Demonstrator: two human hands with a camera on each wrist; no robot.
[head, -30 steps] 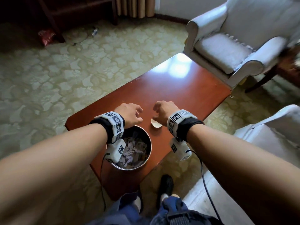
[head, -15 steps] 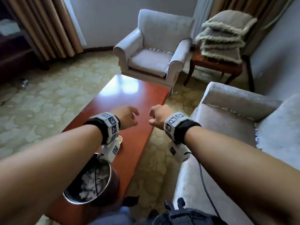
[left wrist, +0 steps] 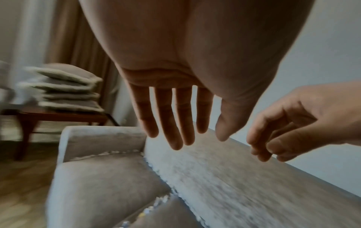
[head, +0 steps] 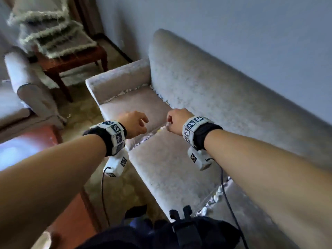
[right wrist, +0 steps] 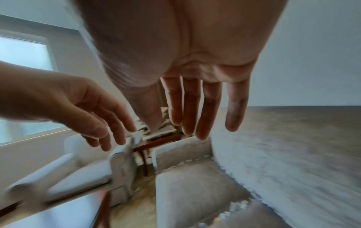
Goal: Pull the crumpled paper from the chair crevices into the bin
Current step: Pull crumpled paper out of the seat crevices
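Crumpled paper (head: pixel 143 140) in sofa (head: pixel 206 90) crevices

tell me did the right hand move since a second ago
Yes. The right hand was beside the bin over the red table then; now it hangs open above the paper-stuffed gap between the sofa seat cushions, away from the table.

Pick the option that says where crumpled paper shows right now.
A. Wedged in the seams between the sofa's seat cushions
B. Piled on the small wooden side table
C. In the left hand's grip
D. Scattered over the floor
A: bits of crumpled paper line the seam between the sofa cushions, below the empty left hand and right hand.
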